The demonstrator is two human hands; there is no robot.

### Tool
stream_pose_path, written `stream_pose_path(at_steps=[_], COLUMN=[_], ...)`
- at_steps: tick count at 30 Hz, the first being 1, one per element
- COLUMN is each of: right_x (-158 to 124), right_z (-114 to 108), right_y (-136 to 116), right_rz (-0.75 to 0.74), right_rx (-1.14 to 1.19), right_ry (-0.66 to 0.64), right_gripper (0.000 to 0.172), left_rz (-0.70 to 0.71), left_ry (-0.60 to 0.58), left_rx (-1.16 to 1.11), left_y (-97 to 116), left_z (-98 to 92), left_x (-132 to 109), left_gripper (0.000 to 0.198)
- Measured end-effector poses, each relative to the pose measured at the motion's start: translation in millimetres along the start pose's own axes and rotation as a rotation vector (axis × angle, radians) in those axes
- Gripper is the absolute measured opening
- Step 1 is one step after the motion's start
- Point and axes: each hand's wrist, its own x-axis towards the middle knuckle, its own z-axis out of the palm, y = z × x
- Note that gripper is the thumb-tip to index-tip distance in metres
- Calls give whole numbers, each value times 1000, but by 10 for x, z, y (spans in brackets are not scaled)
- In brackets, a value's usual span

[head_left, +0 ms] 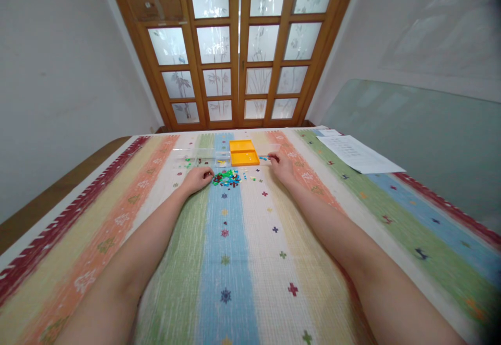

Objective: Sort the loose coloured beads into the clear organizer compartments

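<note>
A heap of small green, blue, dark red and pale pieces (227, 178) lies on the striped cloth. My left hand (198, 180) rests at the heap's left edge, its fingertips pinched together; anything between them is too small to name. Behind the heap stands an open yellow box (245, 157) with its lid tilted back. To its left is a clear plastic compartment tray (207, 154) holding green, dark red and yellow pieces in separate sections. My right hand (282, 167) is closed just right of the yellow box, over a few blue pieces (263, 158); what its fingertips grip is unclear.
The striped cloth (230, 282) covers the table. Printed paper sheets (358, 154) lie at the far right. A pale green panel (415, 131) rises along the right side. Beyond the table are wooden doors with frosted glass panes (239, 66).
</note>
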Motion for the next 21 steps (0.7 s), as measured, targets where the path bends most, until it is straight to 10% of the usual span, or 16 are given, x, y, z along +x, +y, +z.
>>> stream_pose_path(at_steps=[15, 21], right_x=[-53, -135], right_z=[90, 167], right_y=[30, -22], right_rz=[-170, -268], right_rx=[-72, -73], right_ry=[-59, -150], right_gripper=[29, 28], left_rz=[-11, -117], left_ry=[6, 146], left_rx=[-82, -538], left_y=[53, -104], left_z=[-24, 50], left_x=[-14, 48], left_gripper=[19, 24])
